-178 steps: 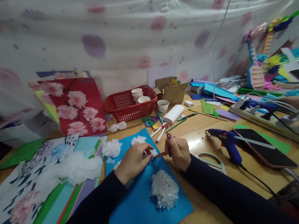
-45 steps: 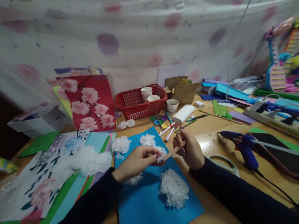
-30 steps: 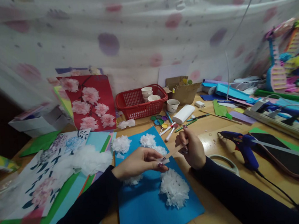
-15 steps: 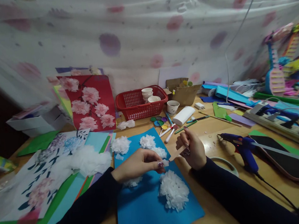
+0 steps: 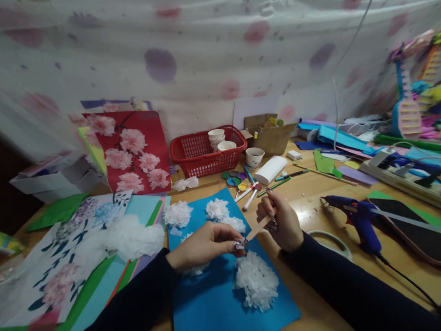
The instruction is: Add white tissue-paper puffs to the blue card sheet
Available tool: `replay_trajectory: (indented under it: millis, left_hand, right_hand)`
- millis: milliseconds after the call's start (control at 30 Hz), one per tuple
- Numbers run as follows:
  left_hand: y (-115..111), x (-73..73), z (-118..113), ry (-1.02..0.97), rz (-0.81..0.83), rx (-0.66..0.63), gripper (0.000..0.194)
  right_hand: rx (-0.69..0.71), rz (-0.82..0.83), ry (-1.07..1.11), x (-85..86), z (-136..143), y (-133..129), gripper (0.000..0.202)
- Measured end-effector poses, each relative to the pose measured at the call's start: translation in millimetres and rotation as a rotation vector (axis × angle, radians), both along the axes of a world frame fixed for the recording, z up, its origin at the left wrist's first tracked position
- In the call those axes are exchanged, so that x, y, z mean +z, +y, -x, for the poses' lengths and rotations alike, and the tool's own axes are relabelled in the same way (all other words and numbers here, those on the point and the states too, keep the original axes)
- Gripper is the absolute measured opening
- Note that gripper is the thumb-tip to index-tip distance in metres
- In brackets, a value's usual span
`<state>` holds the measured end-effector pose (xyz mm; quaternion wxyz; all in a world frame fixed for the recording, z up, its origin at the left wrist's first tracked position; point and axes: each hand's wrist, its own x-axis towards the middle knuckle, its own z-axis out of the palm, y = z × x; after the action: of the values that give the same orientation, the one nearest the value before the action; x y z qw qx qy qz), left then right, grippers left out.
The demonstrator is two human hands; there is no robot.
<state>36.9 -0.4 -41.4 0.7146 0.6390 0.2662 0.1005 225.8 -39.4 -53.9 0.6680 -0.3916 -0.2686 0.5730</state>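
Observation:
My left hand (image 5: 214, 244) pinches a small piece of white tissue paper (image 5: 242, 245) between thumb and fingertips. In my right hand (image 5: 283, 221), closed around it, is a flat wooden craft stick (image 5: 257, 228); its end meets the tissue piece. Both hands are above a blue sheet of card (image 5: 214, 313). On the card sit several ruffled white tissue flowers: a large one (image 5: 256, 281) below my hands, one (image 5: 216, 209) near the far edge, and another (image 5: 178, 214) at the far left corner. One more lies partly hidden behind my left hand.
A blue glue gun (image 5: 358, 220) and a dark phone (image 5: 419, 230) lie at right, beside a tape roll (image 5: 333, 243). Behind are a red basket (image 5: 209, 153) with paper cups and a red flower picture (image 5: 138, 152). White tissue (image 5: 134, 237) covers papers at left.
The craft stick and my right hand have shifted slightly left, bringing the stick's end onto the tissue piece. My left fingers have turned a little around it.

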Motion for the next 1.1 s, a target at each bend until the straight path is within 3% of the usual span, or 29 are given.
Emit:
replay_trajectory:
  millis: [433,633,733,900,1100]
  left_hand:
    - [-0.7,7.7,3.5,0.029,0.173,0.002,0.032]
    - [5.2,2.6,4.1,0.061,0.015,-0.003,0.030]
    - [13.3,7.6,8.5,0.069,-0.038,0.069,0.033]
    - [24.2,17.6,17.0,0.109,-0.124,0.202,0.028]
    - [19.2,13.8,12.9,0.215,-0.358,0.117,0.021]
  right_hand:
    - [-0.125,-0.028,-0.122,-1.6,1.3,1.1,0.048]
    - [-0.144,-0.032,-0.118,-0.9,2.8,1.4,0.050]
    - [-0.201,-0.031,-0.107,0.8,-1.1,2.5,0.052]
    - [-0.326,-0.054,-0.411,-4.0,-3.4,3.2,0.057]
    - [-0.244,-0.025,-0.582,-12.7,4.7,2.2,0.059]
